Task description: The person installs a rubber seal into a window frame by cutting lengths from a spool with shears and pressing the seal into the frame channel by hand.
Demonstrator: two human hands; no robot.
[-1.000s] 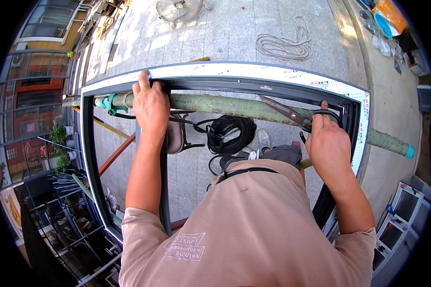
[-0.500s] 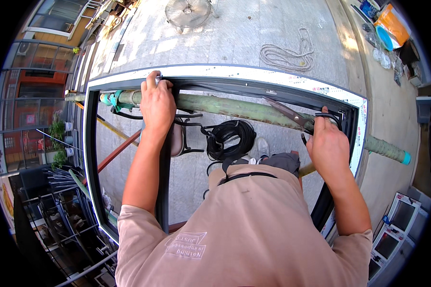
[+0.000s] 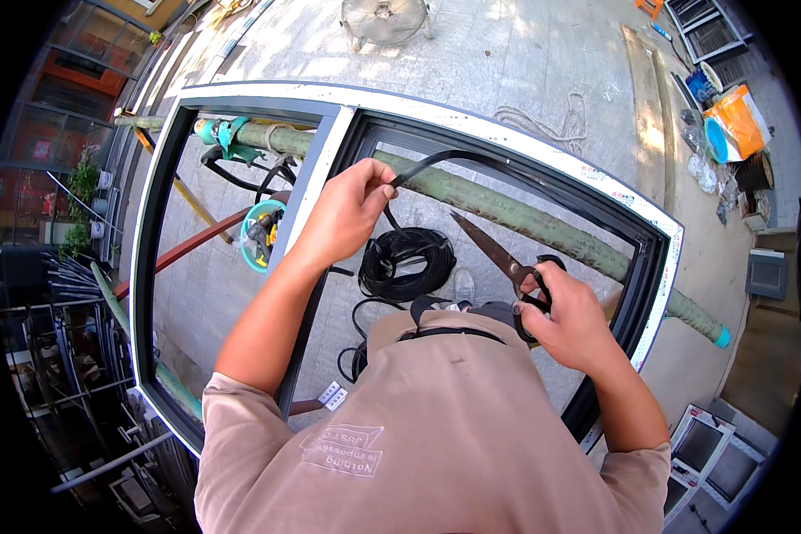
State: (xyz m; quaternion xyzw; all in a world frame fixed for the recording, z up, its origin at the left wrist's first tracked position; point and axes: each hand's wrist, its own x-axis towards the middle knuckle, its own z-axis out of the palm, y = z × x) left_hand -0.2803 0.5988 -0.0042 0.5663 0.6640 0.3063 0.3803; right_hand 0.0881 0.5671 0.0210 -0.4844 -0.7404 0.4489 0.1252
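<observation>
My left hand [image 3: 351, 205] pinches a black rubber sealing strip [image 3: 449, 155] between thumb and fingertips, just right of the middle bar. From there the strip arches up and rightward along the far side of the window frame [image 3: 543, 160], and another length hangs down toward a black coil [image 3: 378, 278] on the ground. In my right hand [image 3: 571, 319] is a pair of dark scissors [image 3: 488, 246], my fingers through the handles. The blades look closed and point up-left over the right opening, apart from the strip. White printed film covers the frame's outer face.
A green pole [image 3: 516, 216] runs beneath the frame and sticks out at both sides. A teal basket [image 3: 251, 254] with a drill sits under the left opening. Beyond lie a rope [image 3: 561, 129] and a fan [image 3: 384, 20]. Metal racks [image 3: 62, 356] crowd the left.
My left hand has left the middle bar's far end, come nearer and right, and now holds the strip. My right hand has drawn the scissors back from the far right corner. The view has shifted.
</observation>
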